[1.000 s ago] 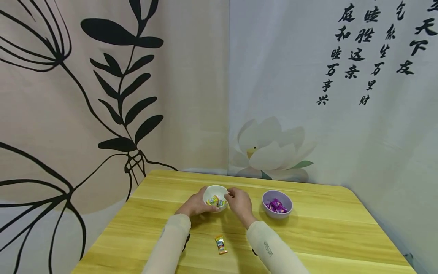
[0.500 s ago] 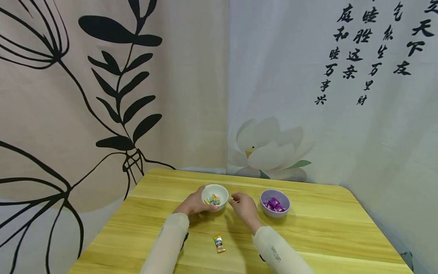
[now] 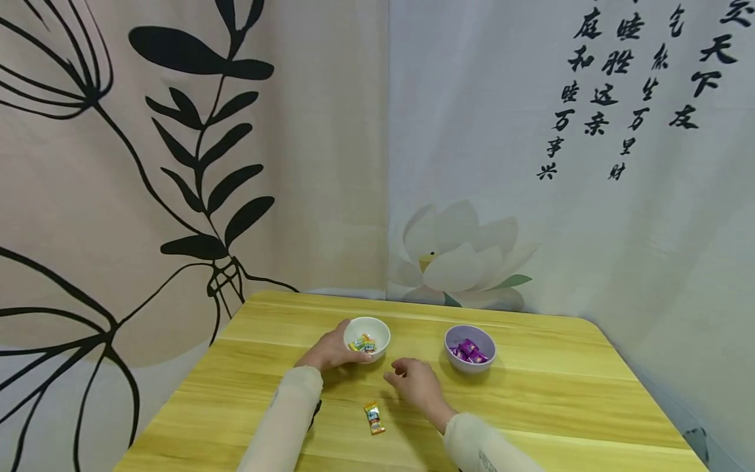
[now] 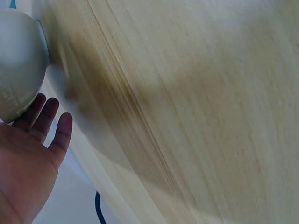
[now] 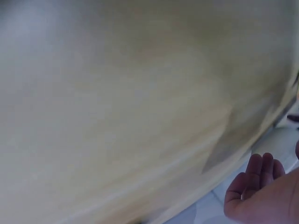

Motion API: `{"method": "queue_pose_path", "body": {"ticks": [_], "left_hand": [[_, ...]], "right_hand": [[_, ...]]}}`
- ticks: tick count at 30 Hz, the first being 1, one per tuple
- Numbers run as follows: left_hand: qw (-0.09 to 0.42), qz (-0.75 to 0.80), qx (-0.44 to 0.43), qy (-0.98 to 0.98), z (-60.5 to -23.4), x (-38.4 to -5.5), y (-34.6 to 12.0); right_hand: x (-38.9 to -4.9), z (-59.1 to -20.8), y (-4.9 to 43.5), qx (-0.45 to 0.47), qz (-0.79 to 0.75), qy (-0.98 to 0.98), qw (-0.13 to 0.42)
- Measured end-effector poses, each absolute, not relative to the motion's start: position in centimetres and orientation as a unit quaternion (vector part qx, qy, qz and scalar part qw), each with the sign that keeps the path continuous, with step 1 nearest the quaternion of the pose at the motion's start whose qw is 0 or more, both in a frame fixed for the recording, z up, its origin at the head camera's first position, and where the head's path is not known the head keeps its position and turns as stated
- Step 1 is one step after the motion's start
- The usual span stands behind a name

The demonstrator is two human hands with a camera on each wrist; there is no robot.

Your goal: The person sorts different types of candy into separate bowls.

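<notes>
My left hand (image 3: 331,349) holds a small white bowl (image 3: 380,347) by its left side, thumb at the front. Several yellow-and-green wrapped candies (image 3: 362,343) lie inside it. In the left wrist view, fingertips rest against the bowl's outer wall (image 4: 21,60). My right hand (image 3: 416,384) is over the table, right of the white bowl and apart from it, with loosely bent fingers and nothing visible in them. A single orange-and-yellow wrapped candy (image 3: 374,417) lies on the table, in front of the white bowl and left of the right hand.
A light purple bowl (image 3: 466,367) with several purple wrapped candies (image 3: 470,351) stands to the right, behind the right hand. The wooden table (image 3: 548,387) has its far edge close to a printed curtain (image 3: 330,196).
My right hand has drawn back from the white bowl's rim, toward me and lower over the table. The left hand stays on the bowl. The view has shifted slightly.
</notes>
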State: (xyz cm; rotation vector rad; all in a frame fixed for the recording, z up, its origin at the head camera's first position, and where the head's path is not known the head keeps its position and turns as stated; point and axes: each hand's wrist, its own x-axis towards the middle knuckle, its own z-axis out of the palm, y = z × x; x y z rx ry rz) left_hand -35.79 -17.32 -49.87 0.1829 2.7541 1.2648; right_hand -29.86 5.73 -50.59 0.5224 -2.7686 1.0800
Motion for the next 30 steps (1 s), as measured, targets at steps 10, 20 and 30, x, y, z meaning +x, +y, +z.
{"method": "queue_pose_path", "body": {"ticks": [10,20,30], "left_hand": [[0.052,0.411,0.060,0.908,-49.8,-35.7,-17.4],[0.053,0.408,0.064,0.909,-49.6,-35.5,-17.4],[0.051,0.406,0.058,0.911,-49.8,-35.6,-17.2]], "right_hand": [[-27.0,-52.0,5.2,0.206,0.333,-0.919,0.052],[-24.3,-52.6,4.0,0.205,0.271,-0.936,0.094],[-24.0,-53.0,3.9,0.218,0.215,-0.945,0.117]]}}
